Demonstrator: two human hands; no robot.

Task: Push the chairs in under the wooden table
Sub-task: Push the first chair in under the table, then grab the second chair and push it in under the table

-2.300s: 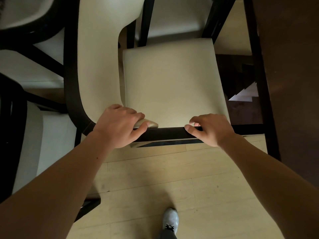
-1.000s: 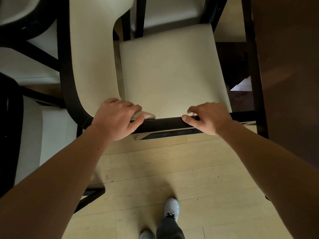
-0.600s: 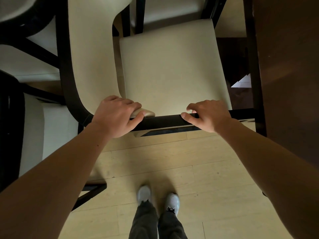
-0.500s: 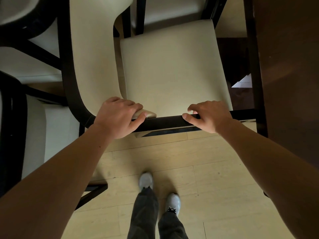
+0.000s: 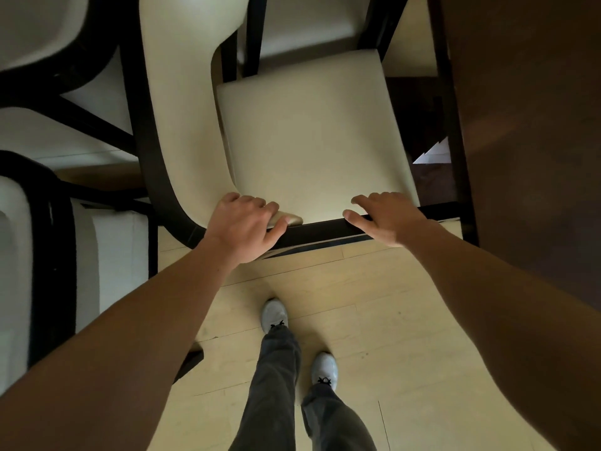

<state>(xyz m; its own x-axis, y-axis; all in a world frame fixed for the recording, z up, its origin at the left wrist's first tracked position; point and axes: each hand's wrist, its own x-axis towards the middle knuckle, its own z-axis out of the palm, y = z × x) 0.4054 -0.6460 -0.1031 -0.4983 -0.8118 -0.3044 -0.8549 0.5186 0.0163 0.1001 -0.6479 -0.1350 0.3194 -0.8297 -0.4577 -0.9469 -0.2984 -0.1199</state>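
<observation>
Floor [image 5: 325, 281]: pale planks, filling the frame from centre to 6 o'clock.
Table [image 5: 527, 125]: dark wood, running along the 3 o'clock edge.
Chair [image 5: 312, 135]: cream seat in full view at centre, just beside the table edge, backrest toward 9 o'clock.
Other chairs [image 5: 107, 242]: cream with dark frames, crowded at 9 to 11 o'clock.
Left hand [image 5: 244, 226]: fingers wrapped over the chair's seat-back corner, thumb on the dark rail [image 5: 318, 227].
Right hand [image 5: 387, 216]: fingers relaxed, laid over the seat edge; thumb straight along the rail.
Shoes [image 5: 274, 315]: pale, at 6 o'clock of the chair.
</observation>
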